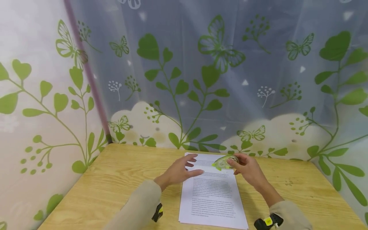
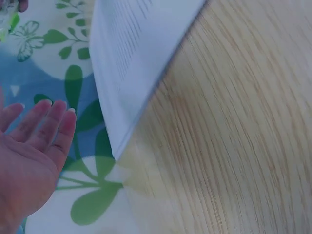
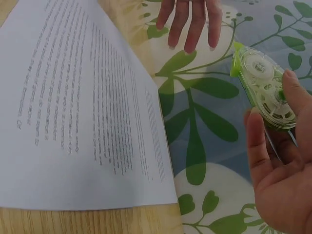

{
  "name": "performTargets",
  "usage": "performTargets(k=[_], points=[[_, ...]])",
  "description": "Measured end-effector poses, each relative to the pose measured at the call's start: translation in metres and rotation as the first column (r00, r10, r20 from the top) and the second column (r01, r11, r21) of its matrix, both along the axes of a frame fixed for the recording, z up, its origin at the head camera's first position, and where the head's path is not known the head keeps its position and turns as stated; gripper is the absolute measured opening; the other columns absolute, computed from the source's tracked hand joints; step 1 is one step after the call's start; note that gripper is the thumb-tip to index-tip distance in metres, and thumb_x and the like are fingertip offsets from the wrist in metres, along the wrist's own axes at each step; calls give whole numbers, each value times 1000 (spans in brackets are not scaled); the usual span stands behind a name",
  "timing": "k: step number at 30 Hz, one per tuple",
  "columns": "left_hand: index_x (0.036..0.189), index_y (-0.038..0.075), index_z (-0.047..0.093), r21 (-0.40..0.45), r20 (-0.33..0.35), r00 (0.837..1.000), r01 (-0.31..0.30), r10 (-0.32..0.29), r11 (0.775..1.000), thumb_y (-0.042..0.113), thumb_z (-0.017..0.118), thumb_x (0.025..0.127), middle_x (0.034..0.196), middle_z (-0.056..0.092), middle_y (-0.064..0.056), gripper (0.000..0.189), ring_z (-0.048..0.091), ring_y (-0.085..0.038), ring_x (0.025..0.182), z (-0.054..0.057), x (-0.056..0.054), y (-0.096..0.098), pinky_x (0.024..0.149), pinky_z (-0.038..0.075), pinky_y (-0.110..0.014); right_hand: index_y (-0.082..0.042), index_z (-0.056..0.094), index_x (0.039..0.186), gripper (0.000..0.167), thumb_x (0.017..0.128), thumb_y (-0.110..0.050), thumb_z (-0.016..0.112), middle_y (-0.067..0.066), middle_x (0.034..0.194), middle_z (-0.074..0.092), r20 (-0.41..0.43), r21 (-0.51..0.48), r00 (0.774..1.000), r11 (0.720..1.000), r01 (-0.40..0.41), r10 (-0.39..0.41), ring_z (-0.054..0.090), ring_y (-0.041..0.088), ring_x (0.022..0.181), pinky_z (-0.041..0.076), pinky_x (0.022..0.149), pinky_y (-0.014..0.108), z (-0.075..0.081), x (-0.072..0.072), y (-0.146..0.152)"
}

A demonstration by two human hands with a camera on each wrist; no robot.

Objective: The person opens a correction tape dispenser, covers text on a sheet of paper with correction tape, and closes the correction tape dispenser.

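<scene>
A correction tape dispenser (image 3: pixel 265 87), clear with a bright green tip and visible reels, is pinched between the thumb and fingers of my right hand (image 1: pixel 249 168). It is held above the far part of a printed sheet of paper (image 1: pixel 214 195), its tip pointing left. My left hand (image 1: pixel 179 169) hovers over the paper's left edge, fingers extended and apart from the dispenser. In the left wrist view the palm of the left hand (image 2: pixel 34 156) faces up with nothing in it. Dense lines of text cover the paper, which seems to be more than one sheet.
The paper lies on a light wooden table (image 1: pixel 129 179). Behind the table's far edge hangs a curtain (image 1: pixel 184 80) printed with green leaves and butterflies. A paler printed curtain (image 1: pixel 37 105) borders the left side. A dark strap with a yellow patch (image 1: pixel 268 221) circles the right wrist.
</scene>
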State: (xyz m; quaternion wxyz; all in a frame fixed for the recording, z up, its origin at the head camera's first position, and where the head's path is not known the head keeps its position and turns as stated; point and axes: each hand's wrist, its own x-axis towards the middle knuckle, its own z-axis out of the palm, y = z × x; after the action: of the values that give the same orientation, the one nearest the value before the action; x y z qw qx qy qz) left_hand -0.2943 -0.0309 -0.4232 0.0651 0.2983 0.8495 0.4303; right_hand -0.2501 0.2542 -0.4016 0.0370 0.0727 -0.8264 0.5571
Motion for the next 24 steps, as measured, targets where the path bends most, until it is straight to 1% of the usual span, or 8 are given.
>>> performTargets(k=[4,7,9,11,14,19,21,24], points=[[137,9,50,95,54,998,35,-40,995,41,71,86,123,60,-5,64,58,-25,110,4,5,8,87,49,-30,0,59,119,46,87,-31,71,12,95,63,-24,-59,1000,998,17,-19,63,20,81,56,68,37,2,3,-6],[133,7,55,145,57,996,55,-64,988,34,73,86,119,62,-4,57,61,-21,105,7,8,15,84,50,-28,0,60,116,44,86,-29,73,12,94,65,-39,-82,999,996,31,-34,63,19,80,56,67,39,2,5,-9],[130,6,57,170,53,997,51,-61,984,31,73,86,116,64,-4,53,62,-18,101,7,9,21,82,50,-27,0,61,114,41,86,-28,73,12,92,65,-48,-80,998,996,28,-32,63,20,79,57,66,38,2,5,-10],[126,5,60,200,64,997,35,-48,979,27,74,85,112,66,-4,49,63,-16,97,7,10,26,80,51,-28,0,62,111,39,86,-27,73,12,91,66,-54,-75,998,997,21,-25,63,21,78,56,65,39,2,6,-11],[123,4,62,234,117,993,-8,-20,972,26,74,85,105,68,-3,46,64,-14,92,7,12,34,80,52,-29,0,63,110,38,86,-28,73,12,91,66,-58,-75,998,997,18,-23,63,21,78,56,65,40,1,6,-13],[109,6,69,295,242,970,-72,-1,953,26,76,84,96,69,1,33,65,-13,86,4,17,44,80,52,-39,-1,63,111,38,87,-29,71,13,92,66,-70,-79,997,997,12,-17,62,21,79,56,65,40,1,9,-15],[101,8,72,317,272,962,-87,-2,944,26,76,83,94,69,1,26,65,-16,85,1,18,47,81,52,-46,-1,63,112,38,88,-29,71,13,93,66,-74,-81,997,997,9,-15,62,21,79,56,65,39,0,9,-15],[97,10,74,347,297,955,-98,-10,933,27,76,84,91,70,1,21,65,-20,84,-3,18,51,81,51,-51,-2,63,112,37,88,-29,70,13,95,67,-74,-93,997,996,12,-19,62,22,81,56,66,41,-1,10,-15]])
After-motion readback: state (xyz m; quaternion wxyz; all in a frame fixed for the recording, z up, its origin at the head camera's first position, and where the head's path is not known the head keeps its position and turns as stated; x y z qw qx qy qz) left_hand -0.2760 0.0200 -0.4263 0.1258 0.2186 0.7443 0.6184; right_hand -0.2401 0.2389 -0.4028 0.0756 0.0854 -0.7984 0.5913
